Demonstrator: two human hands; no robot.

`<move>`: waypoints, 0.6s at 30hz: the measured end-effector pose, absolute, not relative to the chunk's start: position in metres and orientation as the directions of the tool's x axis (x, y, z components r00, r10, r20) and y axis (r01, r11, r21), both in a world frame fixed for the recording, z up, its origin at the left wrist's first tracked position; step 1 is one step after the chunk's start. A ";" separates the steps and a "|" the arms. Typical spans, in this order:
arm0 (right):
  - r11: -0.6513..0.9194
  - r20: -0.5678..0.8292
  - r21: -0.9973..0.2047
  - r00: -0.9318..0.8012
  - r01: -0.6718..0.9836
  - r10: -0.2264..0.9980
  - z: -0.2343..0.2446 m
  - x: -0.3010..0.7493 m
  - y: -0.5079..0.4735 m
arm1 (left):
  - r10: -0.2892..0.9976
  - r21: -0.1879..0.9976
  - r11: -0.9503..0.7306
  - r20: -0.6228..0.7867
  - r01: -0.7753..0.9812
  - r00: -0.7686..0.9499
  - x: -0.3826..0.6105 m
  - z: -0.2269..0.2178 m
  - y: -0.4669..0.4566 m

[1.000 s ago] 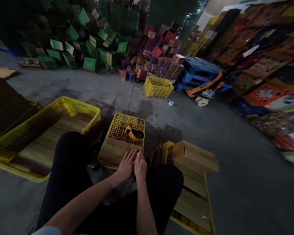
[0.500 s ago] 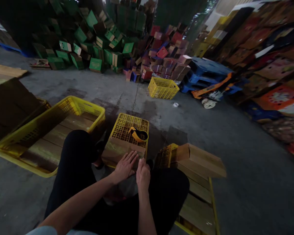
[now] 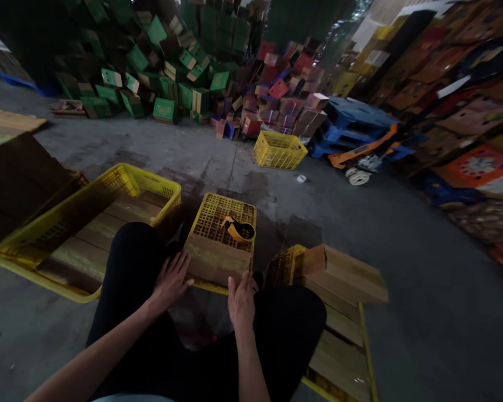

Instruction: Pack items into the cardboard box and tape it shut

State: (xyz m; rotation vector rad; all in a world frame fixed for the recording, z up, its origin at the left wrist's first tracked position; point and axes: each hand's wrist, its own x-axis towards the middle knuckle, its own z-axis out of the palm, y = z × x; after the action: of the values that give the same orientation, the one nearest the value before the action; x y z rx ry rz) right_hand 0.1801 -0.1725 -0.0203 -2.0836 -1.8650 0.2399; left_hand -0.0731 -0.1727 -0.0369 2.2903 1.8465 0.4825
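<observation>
A flat, closed cardboard box (image 3: 218, 259) lies across the near end of an upturned yellow crate (image 3: 223, 206). At its left end is my left hand (image 3: 170, 285), fingers stretched out against the box edge and the thumb apart. My right hand (image 3: 241, 301) touches the near right corner, its fingers extended and the thumb raised beside the box's front edge. Neither hand is wrapped round anything. On the crate's grid, behind the box, rests a yellow and black tape dispenser (image 3: 238, 229).
To my left stands a large yellow crate (image 3: 174, 195) with cardboard boxes inside. At my right knee, another cardboard box (image 3: 346, 273) sits on a box-filled yellow crate (image 3: 366, 357). Farther off are a yellow basket (image 3: 280, 151), blue pallets (image 3: 356, 114) and an orange pallet jack (image 3: 360, 151).
My left hand has moved from the box's top to its left end. The right hand has opened from a closed grip at the right corner and shifted slightly down.
</observation>
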 end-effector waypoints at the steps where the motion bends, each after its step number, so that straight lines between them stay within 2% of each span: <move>1: -0.098 0.085 -0.341 0.134 0.935 0.987 -0.021 0.178 -0.175 | 0.975 0.332 -0.204 0.150 0.921 0.162 -0.075 -0.037 -0.173; 4: -0.127 0.072 -0.282 0.153 0.951 0.986 -0.022 0.170 -0.185 | 0.976 0.366 -0.186 0.173 0.912 0.130 -0.070 -0.040 -0.174; 8: -0.051 0.084 -0.244 0.073 0.969 0.994 -0.020 0.151 -0.193 | 0.968 0.444 -0.189 0.232 0.876 0.091 -0.059 -0.041 -0.170; 11: 0.053 0.070 -0.252 -0.037 0.966 0.997 -0.015 0.124 -0.187 | 0.969 0.572 -0.159 0.246 0.805 0.017 -0.059 -0.035 -0.163; 18: 0.324 0.039 -0.343 -0.331 0.882 0.943 -0.007 0.054 -0.156 | 0.977 0.862 -0.057 0.153 0.504 -0.151 -0.070 -0.023 -0.150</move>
State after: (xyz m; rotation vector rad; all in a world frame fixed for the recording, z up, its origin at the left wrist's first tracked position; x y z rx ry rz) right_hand 0.0543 -0.1564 -0.0074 -1.6582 -2.3580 0.3836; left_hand -0.0705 -0.1502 -0.0233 1.5827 1.6861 1.1415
